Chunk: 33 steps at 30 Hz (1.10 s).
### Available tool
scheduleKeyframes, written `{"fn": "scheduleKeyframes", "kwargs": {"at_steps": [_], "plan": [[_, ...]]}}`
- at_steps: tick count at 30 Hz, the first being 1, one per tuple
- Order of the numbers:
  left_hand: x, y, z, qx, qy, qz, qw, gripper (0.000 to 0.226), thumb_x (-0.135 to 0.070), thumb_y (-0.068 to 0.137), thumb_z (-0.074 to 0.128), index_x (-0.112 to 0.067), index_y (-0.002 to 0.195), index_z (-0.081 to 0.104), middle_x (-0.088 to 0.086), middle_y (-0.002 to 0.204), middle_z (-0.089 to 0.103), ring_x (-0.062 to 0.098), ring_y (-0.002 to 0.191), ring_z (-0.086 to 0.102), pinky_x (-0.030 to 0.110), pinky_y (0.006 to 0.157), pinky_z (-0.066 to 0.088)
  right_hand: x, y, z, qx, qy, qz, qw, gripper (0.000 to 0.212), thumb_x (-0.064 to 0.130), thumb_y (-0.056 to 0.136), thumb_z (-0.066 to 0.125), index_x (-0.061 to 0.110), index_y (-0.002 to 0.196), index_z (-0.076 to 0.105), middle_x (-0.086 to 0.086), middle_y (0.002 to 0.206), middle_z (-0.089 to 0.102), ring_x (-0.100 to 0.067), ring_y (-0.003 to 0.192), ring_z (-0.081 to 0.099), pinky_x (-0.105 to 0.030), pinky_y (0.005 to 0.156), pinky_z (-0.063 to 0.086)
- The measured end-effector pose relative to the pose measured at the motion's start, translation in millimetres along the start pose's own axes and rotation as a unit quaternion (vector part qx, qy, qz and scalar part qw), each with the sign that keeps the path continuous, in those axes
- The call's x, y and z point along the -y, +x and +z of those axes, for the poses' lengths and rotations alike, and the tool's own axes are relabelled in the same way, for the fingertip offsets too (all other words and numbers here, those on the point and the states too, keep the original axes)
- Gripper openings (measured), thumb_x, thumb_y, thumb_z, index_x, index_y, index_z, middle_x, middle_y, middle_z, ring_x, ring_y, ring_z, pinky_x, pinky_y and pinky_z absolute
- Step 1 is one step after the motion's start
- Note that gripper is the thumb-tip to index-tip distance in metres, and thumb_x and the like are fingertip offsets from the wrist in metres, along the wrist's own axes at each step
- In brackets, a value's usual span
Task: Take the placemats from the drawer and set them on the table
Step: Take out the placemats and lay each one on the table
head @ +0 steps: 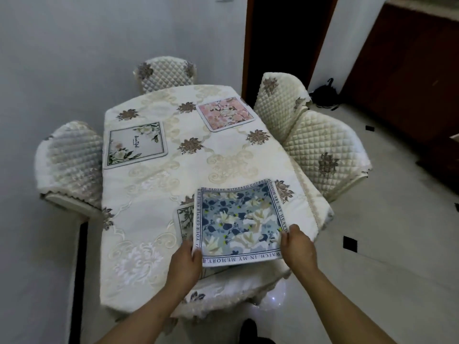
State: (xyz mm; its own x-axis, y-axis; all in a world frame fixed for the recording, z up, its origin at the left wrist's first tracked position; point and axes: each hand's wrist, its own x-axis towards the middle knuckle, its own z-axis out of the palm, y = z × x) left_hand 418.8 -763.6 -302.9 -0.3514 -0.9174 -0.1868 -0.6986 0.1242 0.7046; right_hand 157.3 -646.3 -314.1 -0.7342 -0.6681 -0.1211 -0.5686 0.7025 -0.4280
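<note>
A blue floral placemat [238, 222] with a text border hangs just above the near right part of the table [149, 194]. My left hand [185, 263] grips its near left corner and my right hand [298, 247] grips its near right edge. Under it lies another placemat [183, 219], mostly hidden, with a green leaf print. A white placemat with flowers [135, 145] lies at the table's left side. A pink floral placemat [224, 114] lies at the far right. No drawer is in view.
The table wears a cream embroidered cloth. Quilted chairs stand around it: one at the left [69, 165], one at the far end [165, 73], two at the right [325, 155]. A dark doorway [285, 40] and a wooden cabinet [409, 70] lie beyond.
</note>
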Motion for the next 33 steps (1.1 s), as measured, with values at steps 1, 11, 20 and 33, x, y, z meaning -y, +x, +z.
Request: {"fn": "scheduleKeyframes", "kwargs": {"at_steps": [1,11,20,33], "plan": [[-7.2,-1.9,2.7,0.002,0.0,0.015,1.0,0.008,-0.019,0.098,0.048,-0.014,0.103,0.053,-0.002,0.086,0.053,0.017,0.075,0.051,0.017,0.055,0.033,-7.2,-4.0,-6.3,-0.016,-0.003,0.003,1.0,0.02,0.03,0.099,0.041,0.015,0.085,0.039,-0.013,0.084,0.066,-0.037,0.079,0.064,-0.033,0.059,0.035],[-127.6,5.8,75.0,0.027,0.026,0.121,0.992,0.009,-0.025,0.098,0.049,-0.019,0.094,0.053,-0.003,0.074,0.057,0.004,0.062,0.05,0.019,0.047,0.029,-113.8,28.0,-86.3,-0.084,0.035,0.041,0.995,0.019,0.03,0.098,0.044,0.012,0.095,0.049,-0.013,0.093,0.067,-0.033,0.081,0.064,-0.032,0.06,0.038],[-288.8,27.6,203.0,0.003,0.033,0.152,0.988,0.016,-0.02,0.097,0.052,-0.02,0.082,0.045,-0.004,0.064,0.046,0.016,0.058,0.046,0.024,0.049,0.027,-251.8,134.6,-205.9,-0.102,0.03,0.03,0.994,0.022,0.032,0.099,0.043,0.011,0.095,0.048,-0.012,0.093,0.066,-0.033,0.082,0.063,-0.033,0.062,0.04],[-368.3,151.3,262.9,-0.04,0.003,0.059,0.997,0.025,-0.025,0.094,0.053,-0.013,0.074,0.045,0.007,0.066,0.057,0.019,0.061,0.052,0.033,0.056,0.038,-266.4,318.4,-241.2,-0.093,0.02,-0.035,0.995,0.021,0.032,0.097,0.044,0.012,0.096,0.05,-0.01,0.096,0.064,-0.033,0.088,0.062,-0.035,0.067,0.042]]}}
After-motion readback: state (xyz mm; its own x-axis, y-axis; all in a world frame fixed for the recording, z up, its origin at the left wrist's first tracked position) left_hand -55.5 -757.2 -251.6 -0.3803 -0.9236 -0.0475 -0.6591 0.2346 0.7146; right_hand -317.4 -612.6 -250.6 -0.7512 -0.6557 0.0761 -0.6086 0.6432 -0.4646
